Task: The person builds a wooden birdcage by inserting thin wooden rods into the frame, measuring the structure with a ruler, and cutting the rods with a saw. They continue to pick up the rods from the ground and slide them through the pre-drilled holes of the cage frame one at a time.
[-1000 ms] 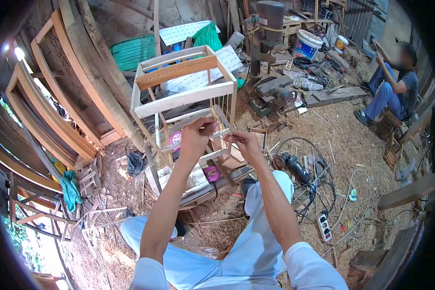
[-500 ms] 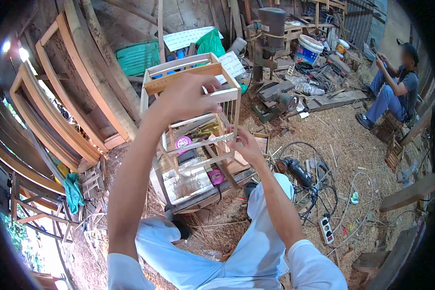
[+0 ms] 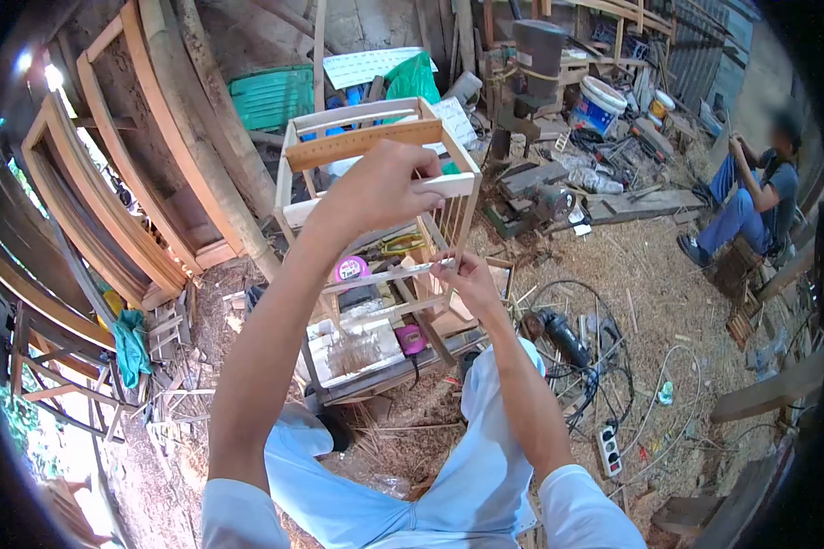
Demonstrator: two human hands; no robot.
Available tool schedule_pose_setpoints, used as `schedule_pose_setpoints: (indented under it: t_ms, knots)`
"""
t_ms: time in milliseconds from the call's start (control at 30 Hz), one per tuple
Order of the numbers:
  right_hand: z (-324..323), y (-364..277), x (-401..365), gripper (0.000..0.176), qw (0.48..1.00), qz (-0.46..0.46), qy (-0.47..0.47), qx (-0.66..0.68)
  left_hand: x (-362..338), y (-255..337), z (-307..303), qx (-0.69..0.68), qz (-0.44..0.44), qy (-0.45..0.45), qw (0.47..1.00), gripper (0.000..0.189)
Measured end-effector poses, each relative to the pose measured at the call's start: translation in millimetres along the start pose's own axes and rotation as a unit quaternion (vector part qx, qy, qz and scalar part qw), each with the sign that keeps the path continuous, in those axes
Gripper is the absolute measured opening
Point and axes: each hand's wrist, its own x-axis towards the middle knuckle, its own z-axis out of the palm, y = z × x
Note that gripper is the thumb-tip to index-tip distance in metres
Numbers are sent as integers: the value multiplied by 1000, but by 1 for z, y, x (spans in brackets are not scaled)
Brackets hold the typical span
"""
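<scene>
A pale wooden cage frame (image 3: 366, 146) stands upright in front of me, with thin sticks set in its right side. My left hand (image 3: 380, 188) is raised and grips the frame's upper front rail (image 3: 462, 183). My right hand (image 3: 467, 274) is lower, fingers pinched on a thin stick (image 3: 403, 270) at the frame's lower front crossbar. A darker wooden bar with a ruler scale lies across the frame's top (image 3: 366, 142). My legs in light trousers (image 3: 412, 485) are below.
A low workbench (image 3: 375, 352) under the frame holds a pink tape measure (image 3: 350, 268). An angle grinder (image 3: 558, 334), cables and a power strip (image 3: 609, 450) lie on the sawdust floor at right. Curved wooden frames (image 3: 110, 210) lean at left. Another person (image 3: 751, 197) sits at far right.
My left hand rose from the lower crossbar to the frame's top front rail. My right hand stayed at the lower bar, and the view shifted slightly.
</scene>
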Motion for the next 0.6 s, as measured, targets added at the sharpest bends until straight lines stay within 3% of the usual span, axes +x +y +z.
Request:
schedule_pose_setpoints:
  t_ms: [67,133,200,233,300,367,467,533,600]
  knots:
    - [2,-3,-1,27,1000,1,-12,0,2,-4,3,10,3,-9,1000,31]
    - [5,-2,-8,38,999,-38,14,-19,-5,0,9,22,193,193,962,31]
    - [-3,4,-13,43,999,-37,10,-37,-28,10,1,45,204,248,946,29]
    - [-5,4,-18,42,997,-55,57,-8,-41,17,-3,65,232,297,924,28]
    - [-11,5,-25,42,992,-74,101,20,-94,28,0,15,147,344,927,23]
    - [-20,14,-32,32,962,-141,188,-141,-157,10,22,-53,-12,316,947,19]
    - [-22,26,-45,21,934,-189,207,-222,-239,-34,98,-143,-208,341,906,15]
    - [-4,18,-57,11,925,-207,202,-248,-292,-52,148,-175,-285,298,894,15]
    - [7,18,-72,8,882,-290,123,-352,-327,-59,178,-264,-365,258,855,15]
